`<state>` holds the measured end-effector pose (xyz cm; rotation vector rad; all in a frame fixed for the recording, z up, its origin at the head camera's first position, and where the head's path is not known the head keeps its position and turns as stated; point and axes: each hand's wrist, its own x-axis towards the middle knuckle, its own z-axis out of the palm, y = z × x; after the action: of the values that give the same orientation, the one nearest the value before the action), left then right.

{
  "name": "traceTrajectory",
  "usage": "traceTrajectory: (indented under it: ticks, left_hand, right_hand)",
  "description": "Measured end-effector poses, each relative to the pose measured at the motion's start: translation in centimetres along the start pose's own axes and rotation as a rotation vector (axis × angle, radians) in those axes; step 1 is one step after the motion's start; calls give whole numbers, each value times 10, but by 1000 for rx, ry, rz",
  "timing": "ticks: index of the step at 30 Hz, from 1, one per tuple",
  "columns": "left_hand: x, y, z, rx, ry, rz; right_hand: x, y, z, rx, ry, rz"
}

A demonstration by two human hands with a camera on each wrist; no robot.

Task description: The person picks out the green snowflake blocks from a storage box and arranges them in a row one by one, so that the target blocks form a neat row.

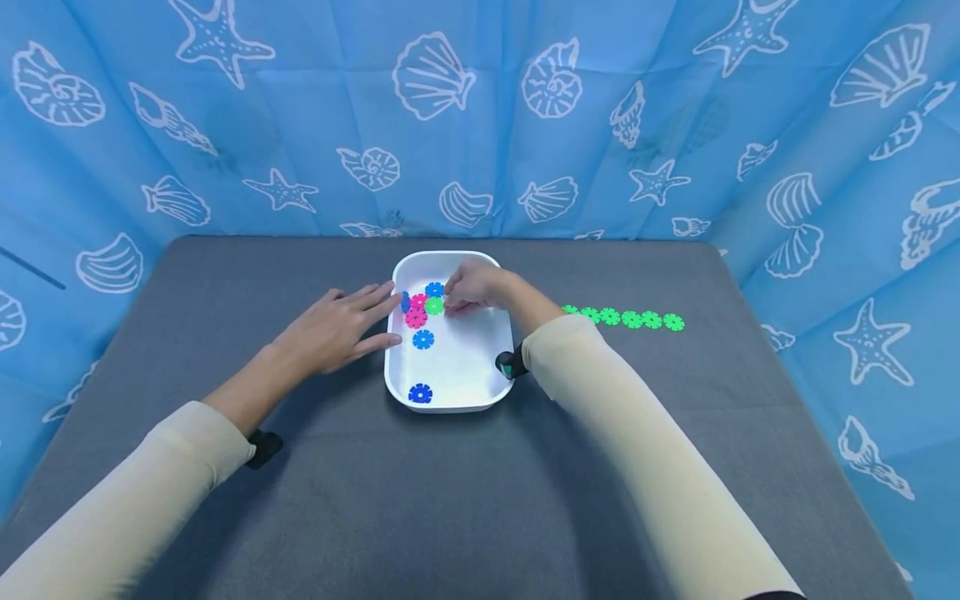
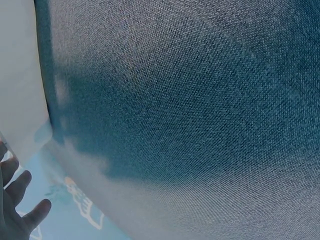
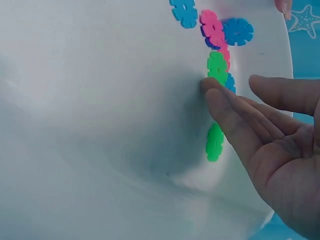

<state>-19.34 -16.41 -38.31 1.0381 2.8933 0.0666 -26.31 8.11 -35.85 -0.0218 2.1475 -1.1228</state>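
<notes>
A white tray point(image 1: 465, 367) holds several notched plastic discs in pink, blue and green. My left hand point(image 1: 333, 329) rests its straight, spread fingers at the tray's left rim, the fingertips beside a blue disc point(image 1: 405, 302). Inside the tray, my right hand point(image 1: 476, 286) reaches down over the discs with its thumb apart from the fingers. In the right wrist view, its fingertips are right at a green disc point(image 3: 217, 67). Another green disc point(image 3: 215, 142) lies below those fingers. Nothing shows between thumb and fingers.
To the tray's right, a row of green discs point(image 1: 632, 319) runs along the grey tablecloth point(image 1: 420, 508), partly hidden by the right forearm. A dark blue disc point(image 1: 420, 393) lies at the tray's near end. A blue shell-patterned curtain point(image 1: 480, 125) hangs behind the table.
</notes>
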Motion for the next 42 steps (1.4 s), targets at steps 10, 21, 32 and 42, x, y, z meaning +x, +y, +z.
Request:
traceTrajectory:
  ticks: [10, 21, 32, 42]
  left_hand:
    - [-1, -1, 0, -6, 15, 11]
    - [0, 0, 0, 3, -2, -8]
    - [-1, 0, 0, 6, 5, -1]
    - [0, 1, 0, 10, -3, -4]
  right_hand:
    - [10, 0, 8, 113, 15, 5]
    - [15, -3, 15, 161, 23, 17]
    - [22, -3, 27, 173, 17, -28]
    - [25, -1, 29, 209, 46, -27]
